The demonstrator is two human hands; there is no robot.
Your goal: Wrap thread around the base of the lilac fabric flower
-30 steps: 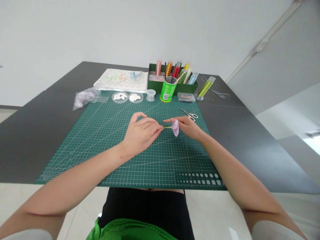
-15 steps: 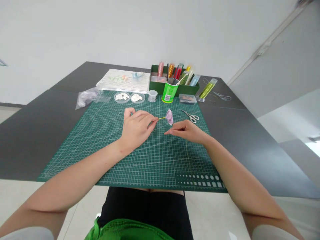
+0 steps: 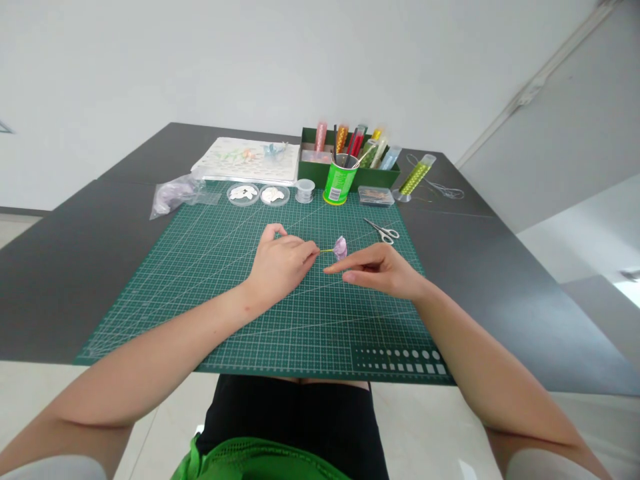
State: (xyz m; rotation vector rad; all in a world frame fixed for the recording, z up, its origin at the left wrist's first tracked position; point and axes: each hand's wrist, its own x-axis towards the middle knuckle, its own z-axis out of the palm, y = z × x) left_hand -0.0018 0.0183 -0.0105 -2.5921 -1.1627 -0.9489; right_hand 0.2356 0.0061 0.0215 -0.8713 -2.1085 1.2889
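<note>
A small pale purple flower (image 3: 341, 248) on a thin green stem (image 3: 326, 251) is held sideways over the green cutting mat (image 3: 210, 267). My left hand (image 3: 284, 261) pinches the stem's end between thumb and fingertips, its little finger raised. Just right of and below the bloom is my right hand (image 3: 380, 270), its index finger stretched out to the left and the thumb apart beneath it. Nothing shows between those two; its other fingers are partly hidden. White-handled scissors (image 3: 384, 231) lie on the mat beyond this hand.
A green can (image 3: 340, 181) with tools stands in front of a dark green box (image 3: 365, 175) of ribbon-like rolls. Two dishes of white pieces (image 3: 243, 194), a small clear jar (image 3: 305, 191), a flat case (image 3: 376, 195), a yellow-green spool (image 3: 416, 177) and a plastic bag (image 3: 175, 193) are around.
My left hand and the flower have shifted slightly down and nearer. The right index finger has straightened away from the thumb. A thin thread below the right hand no longer shows.
</note>
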